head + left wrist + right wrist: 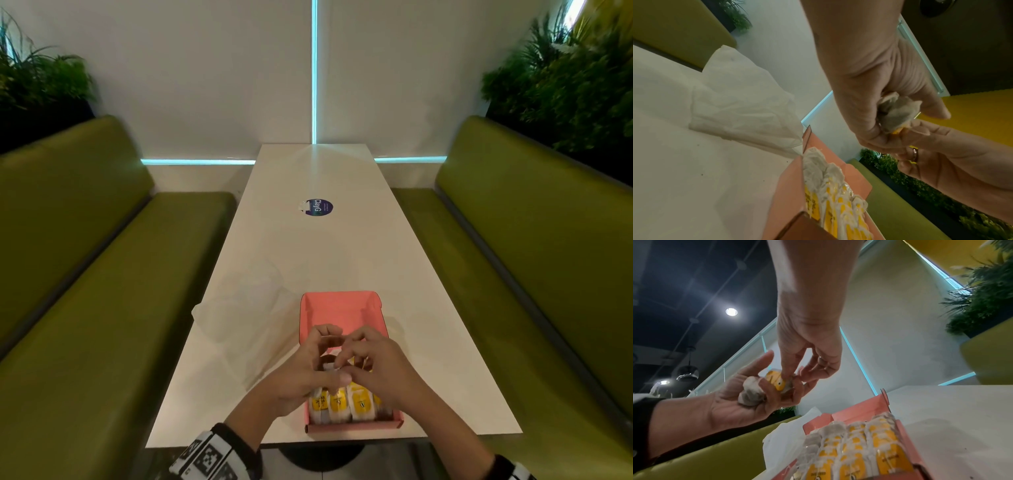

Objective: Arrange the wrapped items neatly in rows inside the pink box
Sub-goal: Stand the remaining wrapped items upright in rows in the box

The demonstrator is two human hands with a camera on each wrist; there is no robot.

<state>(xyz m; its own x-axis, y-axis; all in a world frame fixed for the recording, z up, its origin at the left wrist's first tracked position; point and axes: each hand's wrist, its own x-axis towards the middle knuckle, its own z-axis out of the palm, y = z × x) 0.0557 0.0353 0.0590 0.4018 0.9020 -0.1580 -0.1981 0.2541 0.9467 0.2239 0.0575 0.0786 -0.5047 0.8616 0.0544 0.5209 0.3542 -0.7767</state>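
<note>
The pink box (pixel 337 298) stands open near the table's front edge. Wrapped items (pixel 342 404) in white paper with yellow labels lie in rows in its near half; the far half shows bare pink. Both hands hover just above the box. My left hand (pixel 308 373) cups a wrapped item (pixel 753 392) in its curled fingers. My right hand (pixel 376 363) reaches over and pinches the yellow-labelled end (pixel 775 380) of what the left hand holds. In the left wrist view the left hand (pixel 879 97) grips the crumpled paper (pixel 898 112), with the ringed right hand (pixel 951 154) under it.
A crumpled white plastic bag (pixel 239 308) lies on the white table (pixel 342 246) just left of the box. A round dark sticker (pixel 318 207) sits mid-table. Green benches (pixel 85 274) flank the table on both sides, with plants behind them.
</note>
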